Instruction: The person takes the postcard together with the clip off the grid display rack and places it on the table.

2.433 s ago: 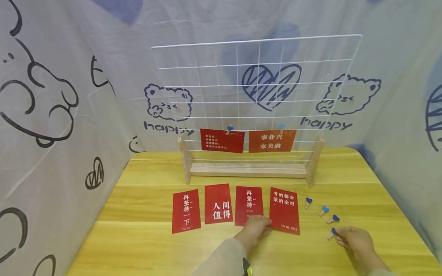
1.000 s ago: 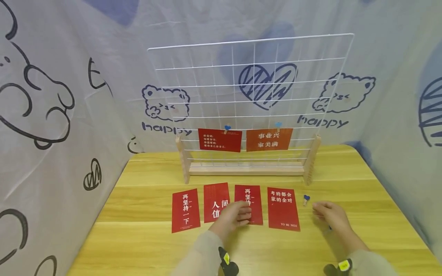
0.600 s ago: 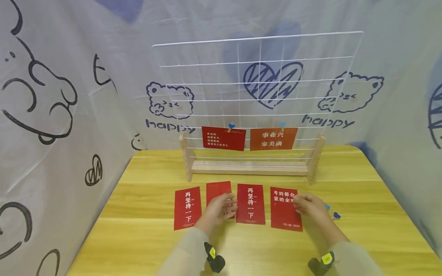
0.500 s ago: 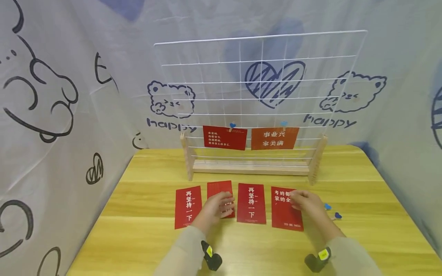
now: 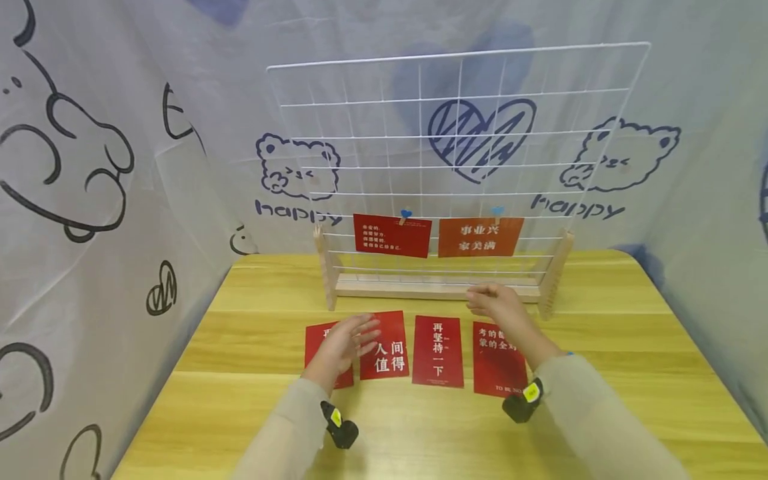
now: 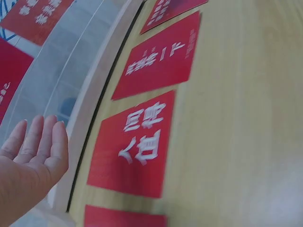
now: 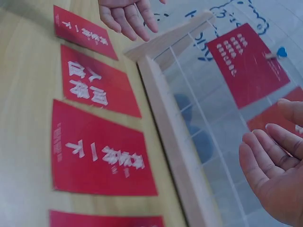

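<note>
My left hand (image 5: pixel 345 343), fingers loosely extended, hovers over the leftmost red card (image 5: pixel 312 341) and partly covers it. Beside that lie a second red card (image 5: pixel 384 328), a third red card (image 5: pixel 423 363) and a fourth red card (image 5: pixel 498 365), all with white lettering. My right hand (image 5: pixel 504 310) is raised above the fourth card, its relaxed fingers toward the rack's wooden base; the right wrist view shows nothing between thumb and fingers. Two cards hang on the white wire grid (image 5: pixel 459 133): a red card (image 5: pixel 393 243) and an orange card (image 5: pixel 480 235).
A blue heart clothespin (image 5: pixel 405 215) and a light-blue heart clothespin (image 5: pixel 497 211) sit on the hanging cards' top edges. A sliver of blue clip (image 5: pixel 570 354) peeks from behind the right sleeve. The rack's wooden base (image 5: pixel 390 287) runs behind the row on the wooden table (image 5: pixel 420 433).
My right hand has left the loose clothespins, passing left over the fourth card and up toward the rack. My left hand has moved left from the fourth card to the leftmost one.
</note>
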`<state>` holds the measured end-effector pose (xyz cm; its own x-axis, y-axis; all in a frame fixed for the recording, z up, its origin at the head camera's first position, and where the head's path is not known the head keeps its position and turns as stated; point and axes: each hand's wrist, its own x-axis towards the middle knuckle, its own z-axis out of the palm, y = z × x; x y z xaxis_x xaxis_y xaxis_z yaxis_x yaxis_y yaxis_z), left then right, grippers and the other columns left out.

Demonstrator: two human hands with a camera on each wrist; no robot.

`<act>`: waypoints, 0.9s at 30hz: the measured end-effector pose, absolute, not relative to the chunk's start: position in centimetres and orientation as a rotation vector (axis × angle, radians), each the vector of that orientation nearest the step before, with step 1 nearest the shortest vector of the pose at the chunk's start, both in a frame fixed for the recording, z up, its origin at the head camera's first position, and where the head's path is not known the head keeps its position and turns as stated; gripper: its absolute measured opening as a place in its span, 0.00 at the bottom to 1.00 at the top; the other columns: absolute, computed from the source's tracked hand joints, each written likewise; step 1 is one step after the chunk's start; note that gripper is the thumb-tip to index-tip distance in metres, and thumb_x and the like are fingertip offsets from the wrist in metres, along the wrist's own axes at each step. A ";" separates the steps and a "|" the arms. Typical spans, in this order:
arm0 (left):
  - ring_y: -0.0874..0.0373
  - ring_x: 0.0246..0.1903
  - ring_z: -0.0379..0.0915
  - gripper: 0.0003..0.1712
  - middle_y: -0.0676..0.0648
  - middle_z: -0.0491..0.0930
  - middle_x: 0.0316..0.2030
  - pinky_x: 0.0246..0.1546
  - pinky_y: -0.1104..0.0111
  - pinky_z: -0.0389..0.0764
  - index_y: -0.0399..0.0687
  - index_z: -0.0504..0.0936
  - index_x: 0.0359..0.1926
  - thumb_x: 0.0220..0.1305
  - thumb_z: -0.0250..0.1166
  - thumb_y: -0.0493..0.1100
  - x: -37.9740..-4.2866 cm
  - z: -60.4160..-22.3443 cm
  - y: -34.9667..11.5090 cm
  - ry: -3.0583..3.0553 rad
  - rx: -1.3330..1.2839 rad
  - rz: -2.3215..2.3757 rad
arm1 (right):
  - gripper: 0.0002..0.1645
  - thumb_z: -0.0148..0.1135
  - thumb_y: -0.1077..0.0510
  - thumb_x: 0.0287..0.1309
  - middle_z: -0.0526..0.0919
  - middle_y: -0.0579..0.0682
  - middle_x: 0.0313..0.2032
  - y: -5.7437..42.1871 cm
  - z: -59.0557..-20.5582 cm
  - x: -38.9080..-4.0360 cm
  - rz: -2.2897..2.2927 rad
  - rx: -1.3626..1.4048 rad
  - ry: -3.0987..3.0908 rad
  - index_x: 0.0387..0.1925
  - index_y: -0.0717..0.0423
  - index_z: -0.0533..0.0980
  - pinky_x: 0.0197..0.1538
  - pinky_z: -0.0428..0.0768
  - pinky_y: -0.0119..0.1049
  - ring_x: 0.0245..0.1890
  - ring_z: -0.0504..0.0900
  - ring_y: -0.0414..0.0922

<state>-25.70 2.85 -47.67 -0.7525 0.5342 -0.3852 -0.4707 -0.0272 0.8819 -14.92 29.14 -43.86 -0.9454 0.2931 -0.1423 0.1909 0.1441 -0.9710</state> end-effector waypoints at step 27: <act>0.45 0.57 0.53 0.31 0.35 0.56 0.58 0.58 0.57 0.53 0.32 0.53 0.59 0.59 0.51 0.43 -33.4 -43.9 3.8 1.645 0.201 2.023 | 0.26 0.55 0.56 0.54 0.70 0.53 0.52 26.5 -36.9 -25.0 1.782 -0.389 -2.293 0.55 0.57 0.65 0.49 0.70 0.41 0.49 0.70 0.50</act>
